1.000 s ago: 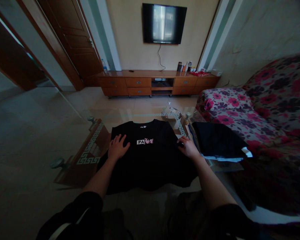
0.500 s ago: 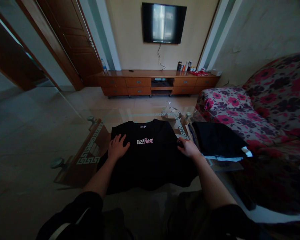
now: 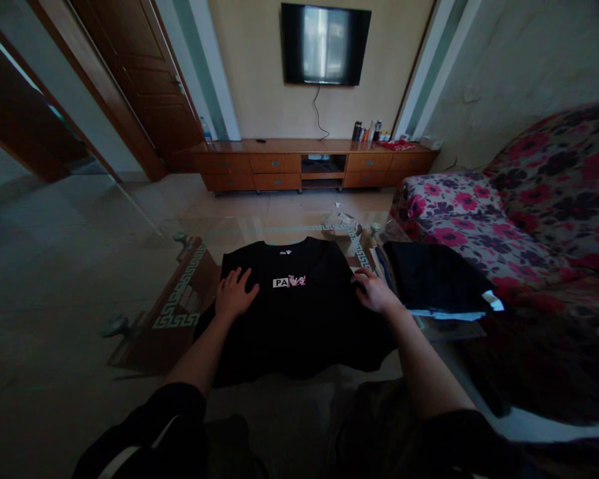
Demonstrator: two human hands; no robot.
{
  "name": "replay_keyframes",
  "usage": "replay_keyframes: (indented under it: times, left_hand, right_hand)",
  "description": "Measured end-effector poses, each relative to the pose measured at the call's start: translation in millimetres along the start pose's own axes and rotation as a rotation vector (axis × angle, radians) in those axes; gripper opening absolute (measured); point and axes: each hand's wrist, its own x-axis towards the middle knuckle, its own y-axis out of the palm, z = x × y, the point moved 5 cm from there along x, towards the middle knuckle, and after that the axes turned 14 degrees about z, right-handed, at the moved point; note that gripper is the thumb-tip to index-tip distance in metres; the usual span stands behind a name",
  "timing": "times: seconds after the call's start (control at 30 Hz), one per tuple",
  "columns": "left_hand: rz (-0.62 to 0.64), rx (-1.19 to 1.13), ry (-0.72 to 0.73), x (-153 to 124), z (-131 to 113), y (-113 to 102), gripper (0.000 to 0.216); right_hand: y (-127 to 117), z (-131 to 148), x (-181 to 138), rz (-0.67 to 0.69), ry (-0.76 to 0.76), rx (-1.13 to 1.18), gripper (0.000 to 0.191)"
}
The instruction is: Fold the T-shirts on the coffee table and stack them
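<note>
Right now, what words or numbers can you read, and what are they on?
"PA": on the chest of the black shirt; the letters after it are muddled by a pink print.
Small white neck print: too blurry to read.
Bottles and cans on the cabinet: too small to read.

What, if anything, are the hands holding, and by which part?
Left hand lies spread on the black shirt, holding nothing; right hand curls at its right edge, where a pinch cannot be confirmed.
</note>
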Motion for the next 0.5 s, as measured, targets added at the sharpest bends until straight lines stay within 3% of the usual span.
replay_keyframes:
  times: [0.1,0.3,0.5]
  left_hand:
    - [-0.004,-0.001,-0.001,0,0,-1,0.069]
    - [0.008,-0.004,-0.007,0,1,-1,0.069]
    - [0.0,-0.002,-0.007,2,2,1,0.069]
  right_hand:
    - [1,-5,1,-0.017,-0.024,0.003,0.041]
    - [-4,3,-3,0.046,-0.025,0.008,0.016]
    - [0,8,-1,0.109,0.067,-0.047,0.046]
